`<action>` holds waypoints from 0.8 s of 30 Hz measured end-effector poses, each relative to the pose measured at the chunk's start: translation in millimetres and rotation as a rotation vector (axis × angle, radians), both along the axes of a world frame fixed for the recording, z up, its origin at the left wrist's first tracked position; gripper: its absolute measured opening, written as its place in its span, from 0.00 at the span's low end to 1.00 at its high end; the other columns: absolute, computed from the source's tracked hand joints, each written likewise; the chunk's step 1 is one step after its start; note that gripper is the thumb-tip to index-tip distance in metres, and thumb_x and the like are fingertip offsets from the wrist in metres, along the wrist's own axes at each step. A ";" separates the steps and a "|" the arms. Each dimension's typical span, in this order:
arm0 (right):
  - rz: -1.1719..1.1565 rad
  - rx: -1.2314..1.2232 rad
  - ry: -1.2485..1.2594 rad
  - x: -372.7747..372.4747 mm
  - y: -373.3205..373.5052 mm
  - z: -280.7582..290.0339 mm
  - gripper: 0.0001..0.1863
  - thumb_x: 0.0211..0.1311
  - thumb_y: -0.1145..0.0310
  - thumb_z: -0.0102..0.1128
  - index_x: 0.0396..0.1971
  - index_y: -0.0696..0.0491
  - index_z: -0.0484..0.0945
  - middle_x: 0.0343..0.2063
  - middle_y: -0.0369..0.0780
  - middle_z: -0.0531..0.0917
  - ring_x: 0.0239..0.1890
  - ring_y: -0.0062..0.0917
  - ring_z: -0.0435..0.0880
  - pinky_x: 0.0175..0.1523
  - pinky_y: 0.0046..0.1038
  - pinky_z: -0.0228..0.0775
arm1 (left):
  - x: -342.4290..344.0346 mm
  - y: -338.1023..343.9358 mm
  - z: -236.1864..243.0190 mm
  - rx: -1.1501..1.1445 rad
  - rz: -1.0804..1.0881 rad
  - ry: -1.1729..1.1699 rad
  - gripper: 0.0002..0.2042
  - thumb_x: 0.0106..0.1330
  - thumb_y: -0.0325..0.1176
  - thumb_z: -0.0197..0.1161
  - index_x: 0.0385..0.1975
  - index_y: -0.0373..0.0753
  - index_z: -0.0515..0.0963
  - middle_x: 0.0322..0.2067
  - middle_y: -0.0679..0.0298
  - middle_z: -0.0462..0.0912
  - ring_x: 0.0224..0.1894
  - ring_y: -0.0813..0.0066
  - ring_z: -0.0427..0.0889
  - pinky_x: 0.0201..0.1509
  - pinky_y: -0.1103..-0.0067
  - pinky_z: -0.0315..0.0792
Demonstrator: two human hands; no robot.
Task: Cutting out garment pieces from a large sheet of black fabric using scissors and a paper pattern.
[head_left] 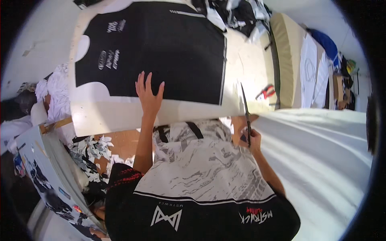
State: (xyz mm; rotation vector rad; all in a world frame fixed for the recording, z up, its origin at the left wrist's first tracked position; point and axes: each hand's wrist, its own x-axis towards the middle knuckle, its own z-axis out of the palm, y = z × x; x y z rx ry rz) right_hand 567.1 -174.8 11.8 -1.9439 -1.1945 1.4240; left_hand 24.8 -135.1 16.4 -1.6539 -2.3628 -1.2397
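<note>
A black fabric panel [177,48] with white prints and a white stripe lies on the pale worktable [90,118], white material showing beneath its cut-outs. My left hand [149,92] rests on the panel's near edge with fingers spread. My right hand [253,138] grips long dark scissors [245,100] at the table's near right edge, blades pointing away from me, right of the panel. A red-handled cutting tool [265,92] lies beyond the blades.
Dark and white fabric pieces [235,16] lie at the far edge. Right are a khaki padded strip [281,52] and white sheeting [325,152]. Left are white cloth [56,88], floor scraps [92,152] and a leaning board [44,168]; skin-toned shapes beside it are unclear.
</note>
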 end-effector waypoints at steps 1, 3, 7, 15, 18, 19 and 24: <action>0.045 -0.172 -0.010 2.2 2.3 23.7 0.15 0.68 0.60 0.75 0.36 0.57 0.84 0.25 0.28 0.80 0.23 0.10 0.71 0.28 0.20 0.58 | 11.5 -12.8 -5.4 -0.027 -0.003 -0.012 0.25 0.69 0.39 0.74 0.64 0.40 0.79 0.72 0.47 0.70 0.75 0.44 0.66 0.77 0.50 0.59; 0.088 -0.365 -0.045 1.2 13.5 50.2 0.15 0.69 0.59 0.75 0.37 0.56 0.84 0.26 0.28 0.80 0.25 0.09 0.70 0.30 0.19 0.58 | 29.6 -29.4 -23.4 -0.053 -0.015 -0.036 0.28 0.67 0.40 0.75 0.66 0.41 0.77 0.73 0.49 0.68 0.77 0.46 0.63 0.79 0.46 0.54; 0.424 -0.515 0.208 -6.2 49.9 64.8 0.16 0.69 0.56 0.75 0.35 0.52 0.81 0.26 0.27 0.74 0.29 0.11 0.71 0.35 0.20 0.61 | 47.9 -42.3 -23.1 -0.068 0.078 -0.006 0.24 0.67 0.38 0.76 0.61 0.40 0.80 0.68 0.51 0.74 0.72 0.48 0.70 0.76 0.51 0.62; 1.035 -0.764 0.252 -65.1 157.6 29.9 0.26 0.74 0.60 0.67 0.67 0.53 0.76 0.32 0.26 0.78 0.28 0.11 0.71 0.32 0.19 0.64 | 89.8 -66.8 -26.1 -0.168 -0.005 -0.083 0.15 0.64 0.32 0.75 0.50 0.44 0.88 0.56 0.58 0.82 0.55 0.54 0.81 0.58 0.61 0.74; 0.962 -0.881 0.300 -86.1 178.7 22.2 0.18 0.72 0.63 0.68 0.59 0.50 0.82 0.32 0.27 0.83 0.26 0.10 0.73 0.29 0.19 0.65 | 103.5 -82.1 -41.9 -0.210 -0.023 -0.054 0.19 0.63 0.32 0.75 0.55 0.51 0.88 0.61 0.56 0.80 0.60 0.53 0.79 0.63 0.58 0.72; 1.061 -0.849 0.209 -89.2 183.4 21.2 0.15 0.72 0.63 0.68 0.54 0.52 0.84 0.31 0.28 0.83 0.25 0.10 0.74 0.29 0.19 0.65 | 106.6 -86.0 -41.4 -0.207 -0.035 0.000 0.20 0.63 0.34 0.75 0.56 0.52 0.87 0.65 0.55 0.78 0.64 0.52 0.76 0.66 0.57 0.70; 1.258 -0.764 0.070 -81.5 202.7 6.5 0.10 0.71 0.62 0.69 0.41 0.55 0.85 0.27 0.29 0.82 0.23 0.11 0.74 0.28 0.19 0.65 | 118.7 -92.8 -47.7 -0.305 -0.083 0.036 0.20 0.66 0.38 0.72 0.59 0.57 0.86 0.73 0.54 0.70 0.75 0.50 0.67 0.80 0.48 0.55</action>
